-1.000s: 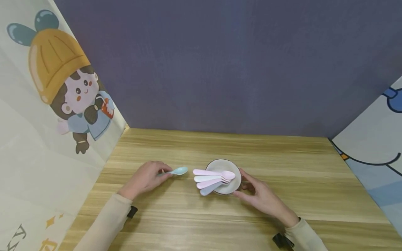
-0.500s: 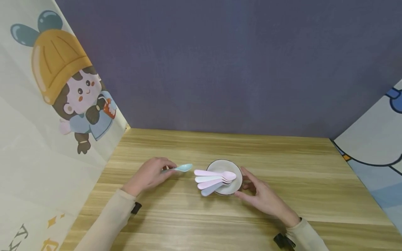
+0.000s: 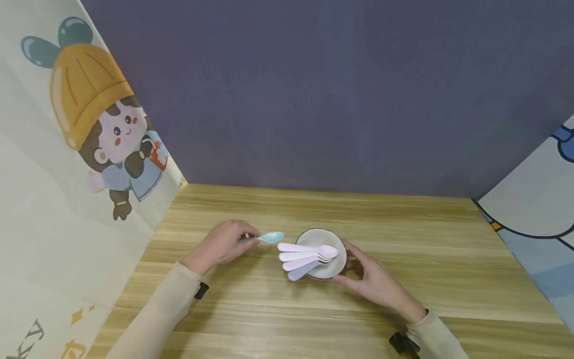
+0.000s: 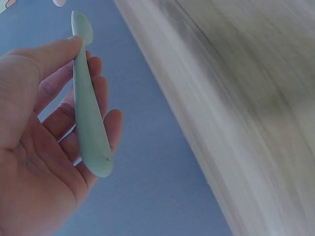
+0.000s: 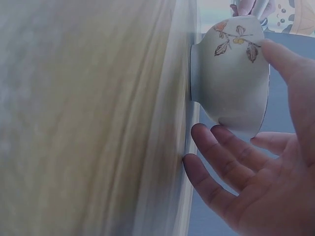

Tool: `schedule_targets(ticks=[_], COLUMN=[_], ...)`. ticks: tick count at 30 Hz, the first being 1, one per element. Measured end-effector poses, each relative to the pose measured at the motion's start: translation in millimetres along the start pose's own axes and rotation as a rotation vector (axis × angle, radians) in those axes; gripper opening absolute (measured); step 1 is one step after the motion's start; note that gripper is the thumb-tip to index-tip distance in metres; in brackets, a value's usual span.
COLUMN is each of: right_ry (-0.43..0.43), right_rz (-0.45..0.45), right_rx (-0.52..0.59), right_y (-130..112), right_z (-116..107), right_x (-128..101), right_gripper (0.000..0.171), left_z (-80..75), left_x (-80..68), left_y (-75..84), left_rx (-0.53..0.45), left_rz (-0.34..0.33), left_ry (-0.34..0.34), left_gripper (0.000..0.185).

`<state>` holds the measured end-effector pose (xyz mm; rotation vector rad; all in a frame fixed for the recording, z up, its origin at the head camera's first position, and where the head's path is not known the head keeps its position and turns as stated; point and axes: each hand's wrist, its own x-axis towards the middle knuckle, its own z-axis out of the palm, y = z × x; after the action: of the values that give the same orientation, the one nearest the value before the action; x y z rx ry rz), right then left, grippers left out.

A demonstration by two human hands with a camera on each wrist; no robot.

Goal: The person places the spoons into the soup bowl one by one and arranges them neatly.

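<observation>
Head view shows a pale wooden table (image 3: pixel 403 239) with long streaky grain, boxed in by a dull purple back wall (image 3: pixel 314 89). A cartoon panel (image 3: pixel 89 129) of a child in a yellow hat stands along the left, and a blue-and-white panel (image 3: pixel 538 209) along the right.

Near the table's middle sits a small white bowl (image 3: pixel 334 247) with four spoons (image 3: pixel 305 255), pink, whitish and pale blue, fanned across its rim, handles pointing left. The left hand (image 3: pixel 224 243) pinches a light blue spoon (image 3: pixel 267 237) by its handle between thumb and fingers, the spoon's head just left of the bowl.

The right hand (image 3: pixel 374 281) lies relaxed and spread beside the bowl. From the right wrist its thumb touches the leaf-painted side (image 5: pixel 231 73), the fingers loose beneath it.
</observation>
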<state>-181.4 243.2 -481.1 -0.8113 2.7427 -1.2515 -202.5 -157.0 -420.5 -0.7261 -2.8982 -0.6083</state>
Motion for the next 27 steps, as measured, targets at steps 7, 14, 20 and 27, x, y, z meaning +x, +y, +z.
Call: schedule_targets(ticks=[7,14,20,27], right_ry=[-0.004,-0.012,-0.019,-0.021], right_rz=[0.02,0.029,0.028,0.026], right_rx=[-0.017,-0.021,-0.007,0.004], right_y=[-1,-1,0,1], right_z=[0,0,0,-1], right_x=[0,1,1,0], right_gripper=[0.094,0.095,0.094,0.093], left_z=[-0.6,1.0,1.6,2.2], left_x=[7.6,15.4,20.9,28.5], left_y=[6.6,13.3,18.7,27.7], left_rx=[-0.004,-0.006,-0.002,-0.001], left_rz=[0.027,0.033,0.05,0.072], left_ry=[0.002,-0.01,-0.013,-0.013], left_gripper=[0.017,0.017,0.018,0.017])
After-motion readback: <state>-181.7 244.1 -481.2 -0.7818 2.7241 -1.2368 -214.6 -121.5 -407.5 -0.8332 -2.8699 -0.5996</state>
